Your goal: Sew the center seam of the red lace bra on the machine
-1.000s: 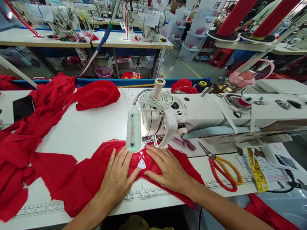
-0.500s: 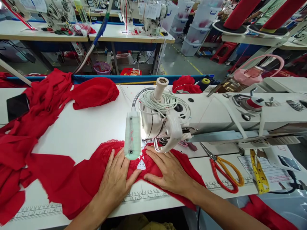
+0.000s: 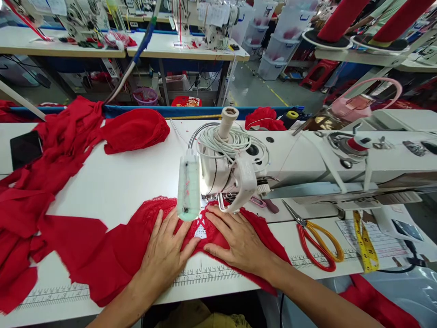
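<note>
Red fabric with lace edging [image 3: 119, 246] lies spread on the white machine table, under the head of a sewing machine [image 3: 218, 171]. My left hand [image 3: 167, 246] rests flat on the fabric, left of a small gap with crossed red straps. To the right of that gap, my right hand [image 3: 235, 239] also presses flat on the cloth, its fingertips near the presser foot. Both hands have their fingers stretched out. A pale green lamp [image 3: 188, 189] hangs in front of the needle area and hides part of the fabric behind it.
Scissors [image 3: 316, 239] with red and orange handles lie right of my right hand, near a yellow tape measure [image 3: 365, 241]. A heap of red cloth [image 3: 64, 150] and a black phone [image 3: 26, 149] are at the left. Thread cones [image 3: 343, 20] stand at the upper right.
The view has shifted very slightly. Both hands stay flat on the red fabric in nearly the same place, with no clear movement of the cloth.
</note>
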Motion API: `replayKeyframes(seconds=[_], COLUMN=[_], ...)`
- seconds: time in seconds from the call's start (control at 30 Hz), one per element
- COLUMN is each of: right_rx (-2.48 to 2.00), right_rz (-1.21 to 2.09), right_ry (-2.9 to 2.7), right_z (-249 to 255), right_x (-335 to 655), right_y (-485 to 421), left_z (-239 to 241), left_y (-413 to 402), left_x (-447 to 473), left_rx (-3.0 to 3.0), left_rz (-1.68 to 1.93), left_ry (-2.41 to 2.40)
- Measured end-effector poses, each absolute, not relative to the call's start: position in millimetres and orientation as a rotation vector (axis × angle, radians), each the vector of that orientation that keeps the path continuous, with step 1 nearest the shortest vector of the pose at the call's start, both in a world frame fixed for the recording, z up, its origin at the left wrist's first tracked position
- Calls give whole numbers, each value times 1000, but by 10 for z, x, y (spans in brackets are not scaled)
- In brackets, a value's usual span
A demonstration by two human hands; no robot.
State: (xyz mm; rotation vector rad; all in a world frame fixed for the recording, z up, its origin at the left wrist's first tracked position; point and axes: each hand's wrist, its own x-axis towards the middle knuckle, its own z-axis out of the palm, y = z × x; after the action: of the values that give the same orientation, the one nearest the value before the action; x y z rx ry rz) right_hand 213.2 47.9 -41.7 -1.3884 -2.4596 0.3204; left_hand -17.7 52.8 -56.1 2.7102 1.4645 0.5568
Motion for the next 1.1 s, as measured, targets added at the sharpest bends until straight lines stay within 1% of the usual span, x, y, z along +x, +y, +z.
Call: replayKeyframes(seconds=[0.67, 0.93, 1.1], right_rx=[-1329, -1391, -1306], right_rz=[273, 333, 344], right_ry=[-2431, -2511, -2447], right_z=[-456, -402, -428], right_x=[2138, 2107, 2116], right_y=[484, 489, 509], left_z=[-596, -566, -582], left_y=[529, 529, 550], left_x=[-187, -181, -193], left_rx=[2728, 2702, 2692], left_rz=[568, 569, 581], left_ry=[1469, 1458, 1435])
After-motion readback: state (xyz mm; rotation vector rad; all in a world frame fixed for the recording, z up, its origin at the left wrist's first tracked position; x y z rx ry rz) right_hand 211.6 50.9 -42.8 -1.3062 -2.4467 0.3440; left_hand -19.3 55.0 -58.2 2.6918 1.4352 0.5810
